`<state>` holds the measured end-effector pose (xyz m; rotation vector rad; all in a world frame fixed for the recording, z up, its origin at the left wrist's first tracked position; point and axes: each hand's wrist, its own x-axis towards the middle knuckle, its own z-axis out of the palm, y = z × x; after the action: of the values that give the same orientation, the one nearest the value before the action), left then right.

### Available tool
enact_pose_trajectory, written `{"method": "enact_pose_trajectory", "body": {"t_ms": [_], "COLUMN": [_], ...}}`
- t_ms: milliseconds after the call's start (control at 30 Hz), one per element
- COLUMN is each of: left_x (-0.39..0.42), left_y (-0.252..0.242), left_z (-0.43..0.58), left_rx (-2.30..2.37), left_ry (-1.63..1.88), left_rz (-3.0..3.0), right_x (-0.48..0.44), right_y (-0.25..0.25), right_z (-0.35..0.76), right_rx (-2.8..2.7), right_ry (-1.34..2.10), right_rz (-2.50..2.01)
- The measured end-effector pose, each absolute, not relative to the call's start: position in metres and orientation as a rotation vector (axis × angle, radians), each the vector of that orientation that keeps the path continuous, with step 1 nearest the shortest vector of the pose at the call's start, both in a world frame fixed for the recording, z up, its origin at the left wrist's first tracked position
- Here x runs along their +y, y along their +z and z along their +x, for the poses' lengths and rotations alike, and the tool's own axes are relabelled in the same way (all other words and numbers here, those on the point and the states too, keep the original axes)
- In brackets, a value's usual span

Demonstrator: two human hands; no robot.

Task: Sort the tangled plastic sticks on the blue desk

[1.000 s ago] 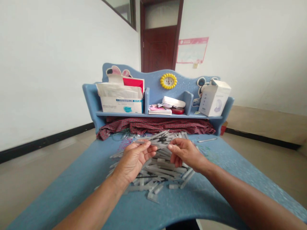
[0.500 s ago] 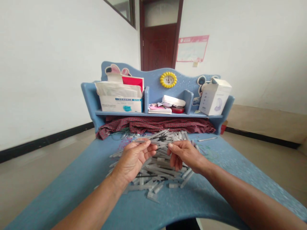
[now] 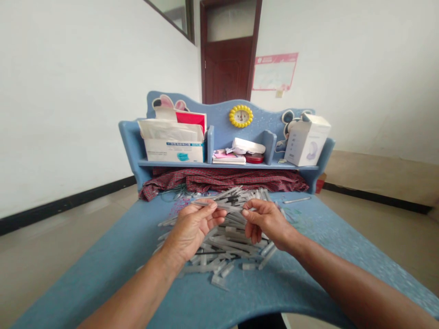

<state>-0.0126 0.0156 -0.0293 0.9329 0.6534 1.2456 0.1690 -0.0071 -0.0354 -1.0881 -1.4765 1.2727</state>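
Note:
My left hand [image 3: 192,226] pinches a slim, pale translucent pen [image 3: 229,207] between thumb and forefinger, and the pen's rear sticks out past the knuckles to the left. At its right end, the thumb and forefinger of my right hand [image 3: 267,224] close on the tip. The pen lies almost level between both hands, above a loose heap of translucent pen parts [image 3: 226,246]. Barrels, caps and dark thin rods appear in that heap. A small cap [image 3: 248,266] rests at the near right of the heap.
A blue desk [image 3: 288,292] carries the heap. Behind it, a red checked cloth [image 3: 240,180] lies beneath a blue shelf [image 3: 192,164]. On the shelf stand a mask box [image 3: 157,151], a white box [image 3: 305,144] and a red tin [image 3: 254,158]. A lone pen [image 3: 297,200] lies at the right.
My right thumb and forefinger have shifted slightly at the pen's right end, with the forefinger more bent. My left hand keeps its hold, and the view has tilted a little.

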Motion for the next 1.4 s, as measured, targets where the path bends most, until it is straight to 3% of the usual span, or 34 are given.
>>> {"method": "enact_pose_trajectory", "body": {"t_ms": [867, 1000, 1167, 1400], "left_x": [0.018, 0.019, 0.017, 0.012], "left_y": [-0.025, -0.022, -0.019, -0.025], "left_z": [-0.014, -0.015, -0.014, -0.012], "left_rx": [0.640, 0.657, 0.668, 0.746], "left_ry": [1.132, 1.128, 1.063, 0.827], "left_rz": [1.088, 1.040, 1.022, 1.154], "right_x": [-0.020, -0.025, 0.004, 0.049], "right_y": [-0.042, -0.036, -0.023, -0.041], "right_z": [0.175, 0.191, 0.246, 0.286], "right_rx": [-1.219, -1.520, -1.776, -1.700], "right_ry": [1.979, 1.637, 0.556, 0.451], "right_rz": [-0.810, -1.046, -1.860, -2.252]}}
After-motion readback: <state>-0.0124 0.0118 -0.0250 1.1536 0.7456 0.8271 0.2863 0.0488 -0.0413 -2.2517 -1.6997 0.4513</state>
